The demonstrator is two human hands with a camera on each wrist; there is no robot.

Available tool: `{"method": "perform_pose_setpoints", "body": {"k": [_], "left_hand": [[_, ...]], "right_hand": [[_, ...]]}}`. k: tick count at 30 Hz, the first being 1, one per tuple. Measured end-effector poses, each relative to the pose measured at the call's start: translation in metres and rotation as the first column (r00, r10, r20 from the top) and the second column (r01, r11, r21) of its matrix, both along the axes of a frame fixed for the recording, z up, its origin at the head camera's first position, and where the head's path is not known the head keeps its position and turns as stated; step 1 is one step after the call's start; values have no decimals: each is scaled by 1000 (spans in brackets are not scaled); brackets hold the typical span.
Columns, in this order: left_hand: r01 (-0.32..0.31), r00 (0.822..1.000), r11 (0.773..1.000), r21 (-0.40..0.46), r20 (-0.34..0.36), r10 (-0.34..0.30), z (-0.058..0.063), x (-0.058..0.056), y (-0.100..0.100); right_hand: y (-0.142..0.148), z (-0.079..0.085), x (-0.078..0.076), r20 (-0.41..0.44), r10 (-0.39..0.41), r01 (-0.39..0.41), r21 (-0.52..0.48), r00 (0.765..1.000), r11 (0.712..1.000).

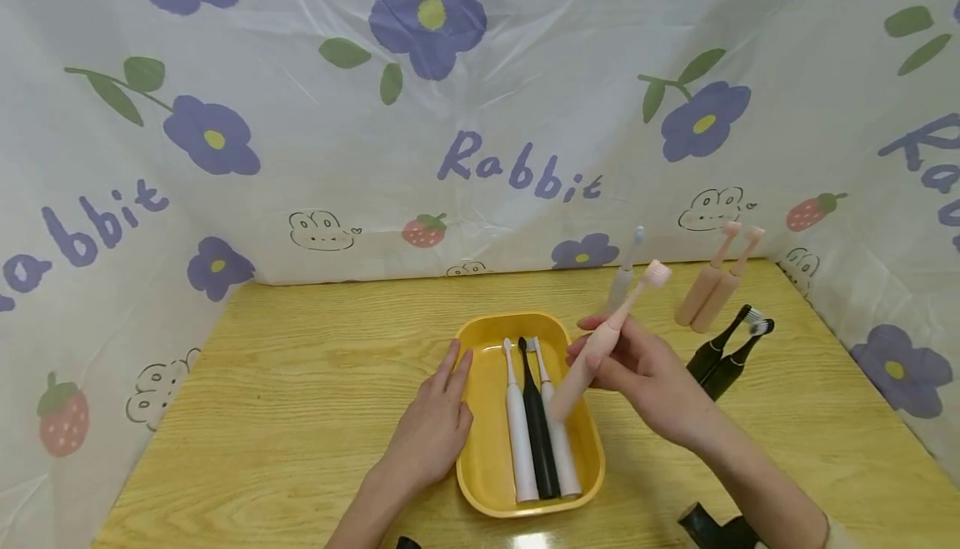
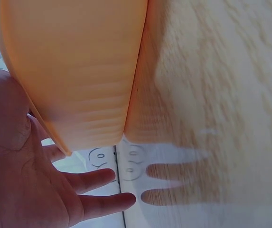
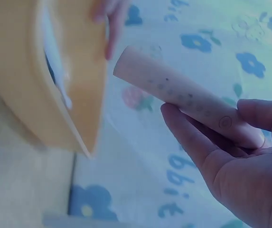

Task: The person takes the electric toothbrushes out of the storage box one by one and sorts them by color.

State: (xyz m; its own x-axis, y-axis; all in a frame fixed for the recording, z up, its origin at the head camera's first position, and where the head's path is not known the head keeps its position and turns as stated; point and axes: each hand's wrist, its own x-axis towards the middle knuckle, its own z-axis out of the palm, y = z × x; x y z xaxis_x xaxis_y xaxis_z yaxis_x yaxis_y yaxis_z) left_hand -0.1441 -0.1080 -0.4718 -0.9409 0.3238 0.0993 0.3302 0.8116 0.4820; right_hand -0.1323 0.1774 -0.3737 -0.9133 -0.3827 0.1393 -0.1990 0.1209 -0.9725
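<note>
My right hand [image 1: 663, 382] holds a pale pink electric toothbrush [image 1: 576, 384] over the right side of a yellow tray [image 1: 525, 512]. Its bristle head points up and away, its handle end down towards the tray. In the right wrist view, thumb and fingers pinch the handle [image 3: 183, 95], which shows a ringed button. My left hand [image 1: 431, 432] rests at the tray's left rim with fingers stretched out; the left wrist view shows them beside the tray's outer wall [image 2: 79, 71]. Inside the tray lie a white toothbrush [image 1: 521, 441], a black one [image 1: 542, 449] and another white one [image 1: 567, 470], side by side.
Behind the right hand stands a light grey toothbrush [image 1: 619, 289]. Two pink toothbrushes [image 1: 697, 295] stand farther right, with two black ones [image 1: 726, 372] nearer. A black object [image 1: 701, 524] shows by the right forearm. A flower-printed sheet [image 1: 360, 166] borders the wooden table [image 1: 300, 416].
</note>
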Motion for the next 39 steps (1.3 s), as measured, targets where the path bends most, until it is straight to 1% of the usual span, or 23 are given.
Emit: {"method": "perform_pose_setpoints", "body": {"k": [3, 8, 10, 13, 15, 18, 21, 23, 25, 26, 27, 28, 30, 32, 34, 37, 39], "left_hand": [[-4, 1000, 1000, -1, 12, 4, 0, 0, 0], [-9, 1000, 1000, -8, 21, 10, 0, -1, 0], [-12, 1000, 1000, -7, 21, 12, 0, -1, 0], [-11, 1000, 1000, -5, 20, 11, 0, -1, -1], [-9, 1000, 1000, -5, 19, 9, 0, -1, -1], [-4, 1000, 1000, -2, 22, 4, 0, -1, -1], [1, 1000, 1000, -2, 20, -1, 0, -2, -1], [3, 1000, 1000, -1, 18, -3, 0, -2, -1], [4, 1000, 1000, 0, 15, -4, 0, -2, -1], [5, 1000, 1000, 1, 16, -5, -1, -1, -1], [4, 1000, 1000, 2, 18, -4, -1, -1, -1], [4, 1000, 1000, 3, 21, -4, -1, -1, -1], [5, 1000, 1000, 7, 24, -5, -1, -1, -1], [6, 1000, 1000, 11, 26, -6, 0, -1, -1], [7, 1000, 1000, 13, 26, -7, 1, -1, 0], [6, 1000, 1000, 10, 28, -6, 2, -1, 0], [4, 1000, 1000, 7, 29, -4, 3, -1, 0]], "right_hand": [[11, 9, -2, -39, -32, 32, 12, 999, 999], [25, 22, -1, -70, -29, 30, 16, 997, 999], [31, 26, -1, -94, -31, 33, 14, 995, 999], [39, 34, -2, -138, -52, 51, -9, 989, 999], [45, 39, -4, -166, -67, 61, -45, 984, 997], [58, 50, -8, -228, -99, 74, -114, 969, 991], [78, 65, -14, -287, -161, 116, -167, 944, 979], [93, 74, -18, -297, -232, 183, -182, 926, 966], [107, 78, -24, -311, -338, 313, -126, 888, 941], [114, 78, -26, -318, -388, 384, -78, 865, 920], [120, 77, -30, -321, -436, 453, -26, 841, 891], [127, 74, -33, -321, -478, 513, 27, 817, 858], [140, 68, -38, -326, -539, 602, 133, 777, 787], [153, 58, -43, -301, -576, 636, 166, 760, 753], [164, 46, -48, -263, -600, 648, 174, 756, 741], [179, 25, -55, -187, -611, 639, 185, 769, 747], [185, 10, -59, -153, -616, 635, 206, 773, 745]]}}
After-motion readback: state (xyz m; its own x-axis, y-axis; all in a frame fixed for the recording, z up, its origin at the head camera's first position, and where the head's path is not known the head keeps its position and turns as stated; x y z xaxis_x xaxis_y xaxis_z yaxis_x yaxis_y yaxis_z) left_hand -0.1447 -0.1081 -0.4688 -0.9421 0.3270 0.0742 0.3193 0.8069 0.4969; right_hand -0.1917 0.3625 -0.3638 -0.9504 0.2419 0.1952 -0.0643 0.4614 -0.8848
